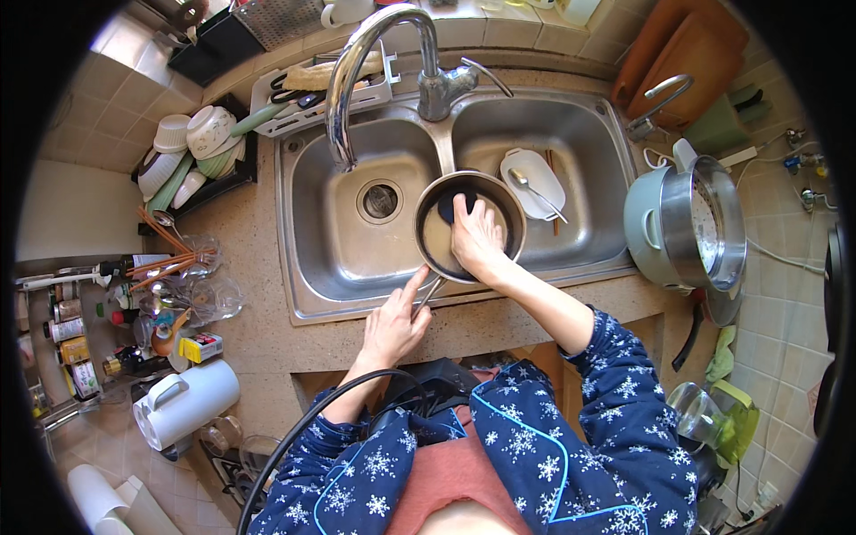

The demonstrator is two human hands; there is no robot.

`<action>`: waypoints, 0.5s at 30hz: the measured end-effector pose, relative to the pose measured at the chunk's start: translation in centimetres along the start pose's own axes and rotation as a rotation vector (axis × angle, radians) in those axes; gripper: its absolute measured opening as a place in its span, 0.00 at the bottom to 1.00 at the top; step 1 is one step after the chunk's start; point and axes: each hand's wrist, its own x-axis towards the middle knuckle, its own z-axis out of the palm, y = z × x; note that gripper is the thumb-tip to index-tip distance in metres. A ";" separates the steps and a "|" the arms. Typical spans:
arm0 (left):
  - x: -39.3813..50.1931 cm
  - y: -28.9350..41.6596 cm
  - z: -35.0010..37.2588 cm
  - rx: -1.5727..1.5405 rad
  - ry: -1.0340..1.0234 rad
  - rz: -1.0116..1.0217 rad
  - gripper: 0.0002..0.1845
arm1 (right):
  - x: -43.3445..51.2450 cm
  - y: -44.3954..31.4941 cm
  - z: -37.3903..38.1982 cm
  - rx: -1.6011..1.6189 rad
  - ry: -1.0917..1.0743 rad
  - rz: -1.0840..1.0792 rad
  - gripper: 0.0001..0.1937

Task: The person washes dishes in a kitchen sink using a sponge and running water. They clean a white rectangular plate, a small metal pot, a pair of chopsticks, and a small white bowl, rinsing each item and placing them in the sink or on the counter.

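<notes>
A round metal pan (519,231) rests over the front of the divider between two stainless steel sink basins. My left hand (396,322) is at its handle (428,297), thumb and fingers around it, the index finger stretched to the pan's rim. Inside the pan, my right hand (476,231) presses a dark scrubbing pad (447,206) against the bottom; the fingers partly hide the pad. In the right basin (588,194), just beside the pan, lies a white dish (535,167) with a metal spoon (535,190) across it. Chopsticks (556,227) lie partly under the dish.
A chrome faucet (344,87) arches over the left basin (334,227). Bowls (210,130) stand in a rack at left, near a utensil basket (328,107). A white pitcher (187,404) lies at lower left in the view. Stacked pots (669,221) stand at right.
</notes>
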 end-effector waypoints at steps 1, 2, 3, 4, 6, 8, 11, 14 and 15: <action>0.0 0.2 0.4 0.083 0.019 0.021 0.33 | 0.6 -0.4 0.3 0.031 0.019 0.052 0.16; 0.1 0.3 0.6 0.118 0.006 0.043 0.34 | 1.2 -0.6 0.5 0.052 0.051 0.049 0.15; 0.2 -0.2 0.9 0.085 0.031 0.071 0.33 | 1.2 -1.0 0.6 0.053 0.061 0.020 0.15; 0.4 -1.0 1.4 0.052 0.057 0.099 0.32 | 1.0 -0.8 1.0 0.042 0.012 -0.081 0.15; 0.8 -2.2 1.6 0.017 0.115 0.158 0.30 | 0.6 -0.3 0.7 -0.008 -0.187 -0.285 0.15; 0.8 -2.7 0.3 0.096 0.065 0.094 0.30 | 0.1 -0.1 -2.3 -0.082 -0.493 -0.506 0.16; 0.9 -2.2 -0.5 0.128 0.012 0.063 0.30 | 0.8 0.7 -3.5 -0.071 -0.684 -0.482 0.15; 1.2 -2.6 0.0 0.047 0.000 0.125 0.30 | 0.7 0.0 0.6 0.234 -0.170 -0.284 0.14; 1.3 -2.8 -0.2 0.019 -0.018 0.133 0.30 | 1.5 -1.0 1.8 0.279 -0.031 -0.128 0.15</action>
